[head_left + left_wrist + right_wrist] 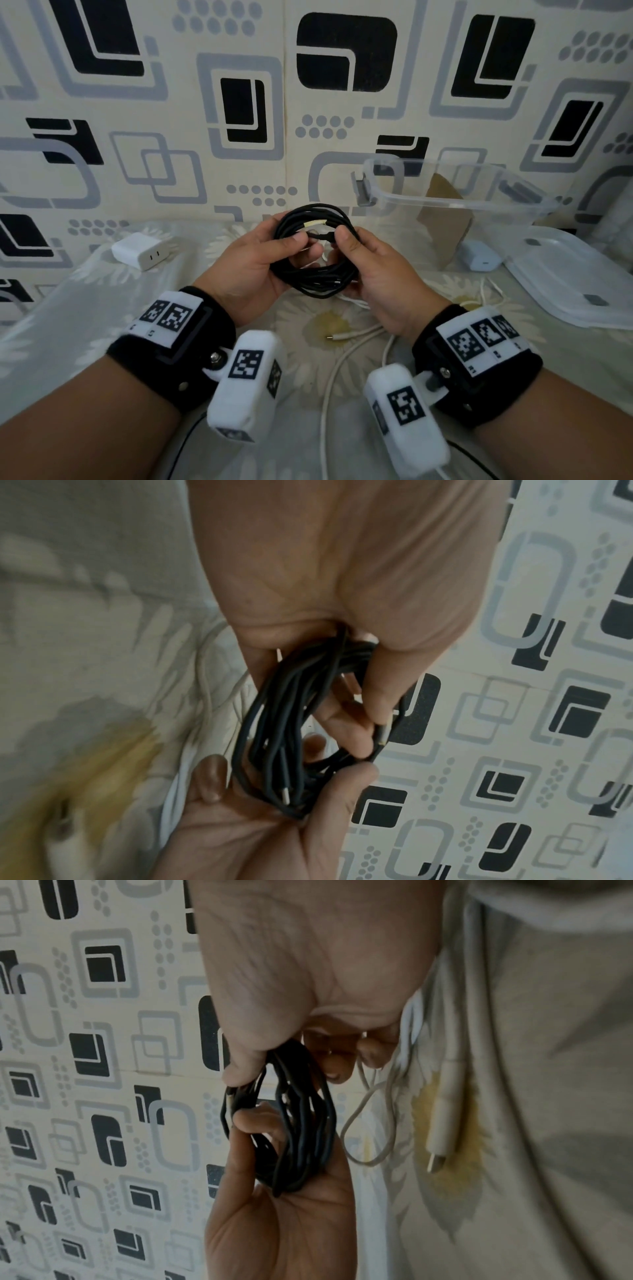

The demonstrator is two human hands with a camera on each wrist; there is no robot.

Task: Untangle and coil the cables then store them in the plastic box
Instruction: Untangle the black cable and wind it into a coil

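A: Black cable (315,250), coiled, is held up between both hands: the left hand (255,265) cups one side, the right hand (373,274) grips the other and pinches the loose plug end.

B: How will it handle?

A: Light and limp, I'd judge; loops could spring apart, so grip across the bundle.

B: Room?

A: The plastic box (455,202) stands open, near on the right, its lid (579,281) beside it. A white cable (346,346) lies on the bed below.

A black cable (317,251), wound into a round coil, is held up between both hands above the bed. A white cable (346,349) lies loose on the bedsheet below. The clear plastic box (455,192) stands open, back right.
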